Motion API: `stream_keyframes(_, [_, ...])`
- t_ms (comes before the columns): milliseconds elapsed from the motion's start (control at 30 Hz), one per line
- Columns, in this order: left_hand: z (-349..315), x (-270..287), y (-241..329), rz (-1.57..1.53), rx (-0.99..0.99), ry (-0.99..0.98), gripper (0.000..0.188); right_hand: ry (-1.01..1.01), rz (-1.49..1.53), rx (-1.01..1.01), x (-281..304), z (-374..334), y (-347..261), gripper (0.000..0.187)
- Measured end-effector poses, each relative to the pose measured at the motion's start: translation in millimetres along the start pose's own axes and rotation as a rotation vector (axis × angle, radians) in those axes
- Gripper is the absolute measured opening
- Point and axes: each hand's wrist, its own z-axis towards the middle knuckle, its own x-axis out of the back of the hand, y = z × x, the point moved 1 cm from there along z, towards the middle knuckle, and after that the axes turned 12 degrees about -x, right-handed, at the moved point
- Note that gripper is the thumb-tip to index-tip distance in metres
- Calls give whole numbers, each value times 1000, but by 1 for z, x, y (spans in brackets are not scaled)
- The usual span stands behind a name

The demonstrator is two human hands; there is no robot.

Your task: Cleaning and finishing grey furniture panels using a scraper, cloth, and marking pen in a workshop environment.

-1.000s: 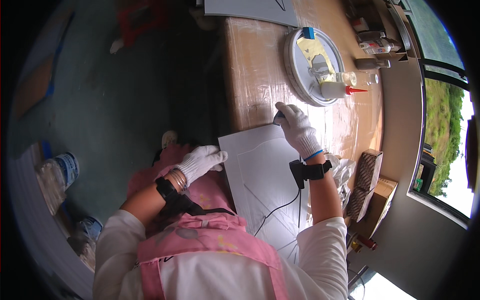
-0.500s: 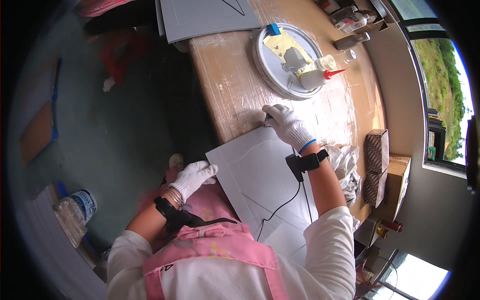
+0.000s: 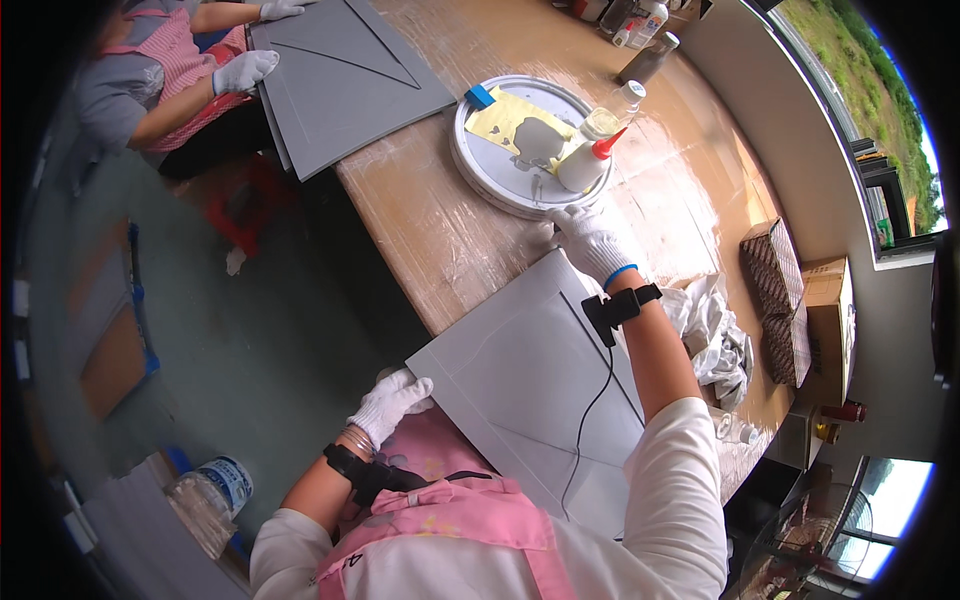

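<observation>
A flat grey panel [image 3: 510, 365] with faint lines on it lies tilted across the table's near edge, reaching toward my lap. My left hand [image 3: 392, 405], in a white knit glove, is closed at the panel's left edge. Just beyond the panel's far corner, my gloved right hand [image 3: 590, 240] has its fingers curled together low over the table; whatever is in them is mostly hidden. Close ahead of it sits a round white lid [image 3: 470, 175] bearing yellow paper [image 3: 497, 118] with a grey smear, a blue block [image 3: 480, 96] and a white squeeze bottle [image 3: 580, 168] with a red tip.
Across the far left, a co-worker's gloved hand [image 3: 245, 72] rests by another grey panel [image 3: 340, 90]. Bottles [image 3: 648, 58] stand at the back. Crumpled white cloth [image 3: 715, 335], patterned boxes [image 3: 775, 260] and a cardboard box [image 3: 828, 320] are at right. A tub [image 3: 225, 485] is at lower left.
The view has shifted, bringing the co-worker into sight. My right hand stays near the panel's far corner, and the small dark blue thing seen at its fingertips is now hidden. My left hand keeps to the panel's edge.
</observation>
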Motion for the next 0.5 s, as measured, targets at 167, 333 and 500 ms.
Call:
stream_keyframes(167, [9,7,24,30,-122,-1,56,185,104,194,-6,-11,4,18])
stream_keyframes(333, [40,31,9,350,-196,43,57,138,326,-103,22,-25,26,30])
stream_keyframes(500, [40,-14,89,870,-171,-36,57,0,1138,-373,-8,-46,69,40])
